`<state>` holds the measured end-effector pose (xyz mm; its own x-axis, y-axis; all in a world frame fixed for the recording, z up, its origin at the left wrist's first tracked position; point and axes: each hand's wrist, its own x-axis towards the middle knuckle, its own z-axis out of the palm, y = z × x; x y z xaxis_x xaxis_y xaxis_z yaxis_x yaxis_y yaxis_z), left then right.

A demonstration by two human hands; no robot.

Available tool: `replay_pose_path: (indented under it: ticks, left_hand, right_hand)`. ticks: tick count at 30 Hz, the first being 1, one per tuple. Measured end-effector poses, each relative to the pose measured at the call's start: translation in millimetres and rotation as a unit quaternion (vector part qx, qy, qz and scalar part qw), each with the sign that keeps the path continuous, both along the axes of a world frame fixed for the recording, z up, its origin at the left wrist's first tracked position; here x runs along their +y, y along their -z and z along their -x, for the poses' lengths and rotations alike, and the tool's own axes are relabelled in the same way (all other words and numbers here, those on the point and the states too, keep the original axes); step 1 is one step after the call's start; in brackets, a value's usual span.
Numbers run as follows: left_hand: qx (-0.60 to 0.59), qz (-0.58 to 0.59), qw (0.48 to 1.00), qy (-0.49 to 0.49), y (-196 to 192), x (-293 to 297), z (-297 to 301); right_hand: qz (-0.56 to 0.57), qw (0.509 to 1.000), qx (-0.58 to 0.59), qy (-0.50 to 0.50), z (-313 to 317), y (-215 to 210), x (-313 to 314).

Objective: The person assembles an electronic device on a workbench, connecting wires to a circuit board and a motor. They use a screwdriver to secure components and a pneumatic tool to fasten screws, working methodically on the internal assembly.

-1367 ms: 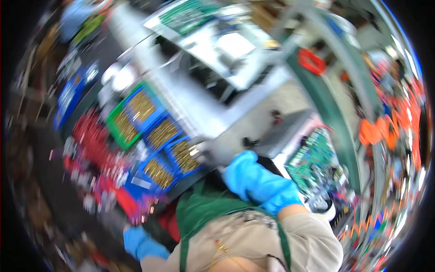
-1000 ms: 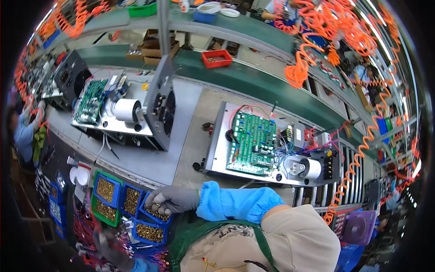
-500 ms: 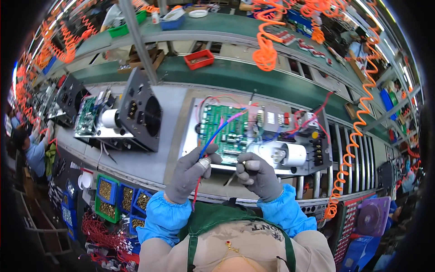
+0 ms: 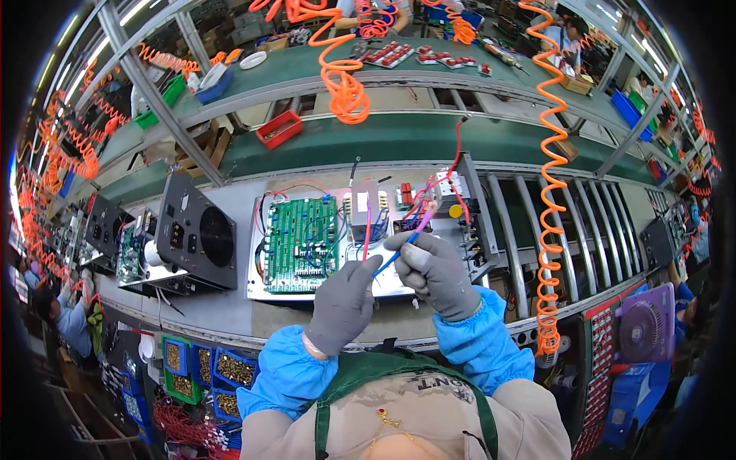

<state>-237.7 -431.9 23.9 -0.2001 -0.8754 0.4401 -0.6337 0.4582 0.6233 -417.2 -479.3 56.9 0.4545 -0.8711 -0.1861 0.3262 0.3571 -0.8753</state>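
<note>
In grey gloves and blue sleeves, both my hands hover over an open metal chassis point(image 4: 264, 287) on the bench. My left hand point(image 4: 343, 304) pinches the lower end of thin wires point(image 4: 366, 234), one red and one blue. My right hand point(image 4: 435, 270) grips the blue and pink wire ends point(image 4: 418, 226) a little higher. Behind the hands, a green circuit board point(image 4: 300, 243) lies inside the chassis, with a grey component and red wiring point(image 4: 429, 192) to its right.
A second black unit with a round fan grille point(image 4: 195, 234) stands to the left. Small bins of brass parts point(image 4: 207, 372) sit at lower left. Orange coiled hoses point(image 4: 546, 230) hang down on the right; a roller conveyor point(image 4: 583, 230) and purple fan point(image 4: 642, 333) lie further right. Other workers sit at left and right edges.
My view swung from the parts bins up onto the chassis. My left hand left the bins and joined the right; both now hold the wires higher and further right.
</note>
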Motion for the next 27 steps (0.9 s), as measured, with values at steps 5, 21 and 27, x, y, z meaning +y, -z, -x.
replay_pose_path:
  ticks: [5,21,27]
  left_hand:
    - [0.236,-0.181,0.946,0.129,-9.7,-14.9,11.6]
    - [0.277,-0.250,0.912,0.172,7.6,-33.9,39.6]
    - [0.186,-0.148,0.956,0.169,19.1,-31.7,35.2]
  right_hand:
    - [0.126,0.984,0.093,-0.084,17.6,5.3,0.9]
    - [0.069,0.981,0.099,0.153,41.2,6.8,9.2]
    - [0.134,0.955,0.065,0.255,26.9,10.8,13.1]
